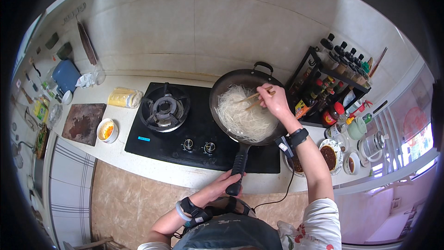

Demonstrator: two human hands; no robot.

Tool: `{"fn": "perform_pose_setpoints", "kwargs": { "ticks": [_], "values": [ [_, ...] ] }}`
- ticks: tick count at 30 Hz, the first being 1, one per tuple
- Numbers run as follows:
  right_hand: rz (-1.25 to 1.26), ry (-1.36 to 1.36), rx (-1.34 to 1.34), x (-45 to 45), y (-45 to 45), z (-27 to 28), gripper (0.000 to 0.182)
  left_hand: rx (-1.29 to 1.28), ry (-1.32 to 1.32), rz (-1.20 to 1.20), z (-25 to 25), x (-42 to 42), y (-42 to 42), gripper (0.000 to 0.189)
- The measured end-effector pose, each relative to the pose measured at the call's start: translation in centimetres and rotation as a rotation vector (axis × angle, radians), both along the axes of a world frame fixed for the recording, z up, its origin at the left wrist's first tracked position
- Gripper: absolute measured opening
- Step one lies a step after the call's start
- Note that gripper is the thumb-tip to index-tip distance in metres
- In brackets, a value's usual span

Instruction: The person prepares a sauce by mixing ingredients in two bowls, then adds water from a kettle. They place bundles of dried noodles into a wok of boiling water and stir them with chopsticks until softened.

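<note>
My left hand point(225, 183) grips the black handle point(239, 166) of a dark wok point(222, 81), which sits over the right side of a black glass gas cooktop point(197, 114). Pale thin noodles point(239, 118) fill much of the wok; some liquid may lie under them, but I cannot tell. Over the wok's right half, my right hand point(275, 100) holds a pair of wooden chopsticks point(255, 95), their tips in the noodles. The burner beneath the wok is hidden.
At left are a bare burner point(165, 107), a yellow noodle package point(125, 98), a bowl with orange bits point(107, 131) and a wooden cutting board point(84, 123). A spice rack point(312, 86) stands right of the wok. Nearer are a plate of dark sauce point(329, 156) and a small bowl point(352, 164).
</note>
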State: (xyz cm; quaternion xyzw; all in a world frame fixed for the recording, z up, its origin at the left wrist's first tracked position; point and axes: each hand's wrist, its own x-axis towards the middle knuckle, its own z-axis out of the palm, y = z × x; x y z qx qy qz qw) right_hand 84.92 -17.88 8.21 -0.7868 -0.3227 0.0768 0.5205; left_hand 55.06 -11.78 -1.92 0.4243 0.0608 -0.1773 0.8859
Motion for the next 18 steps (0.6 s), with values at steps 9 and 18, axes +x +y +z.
{"fn": "perform_pose_setpoints", "kwargs": {
  "ticks": [9, 18],
  "values": [
    [0.065, -0.125, -0.258, -0.5, -3.2, 0.7, 0.02, -0.01, -0.016, 0.003, -0.3, 0.1, 0.0, 0.041],
    [0.297, -0.457, -0.098, -1.1, -3.5, 1.1, 0.022, -0.007, -0.004, 0.005, -0.5, 0.1, 0.0, 0.043]
  ]
}}
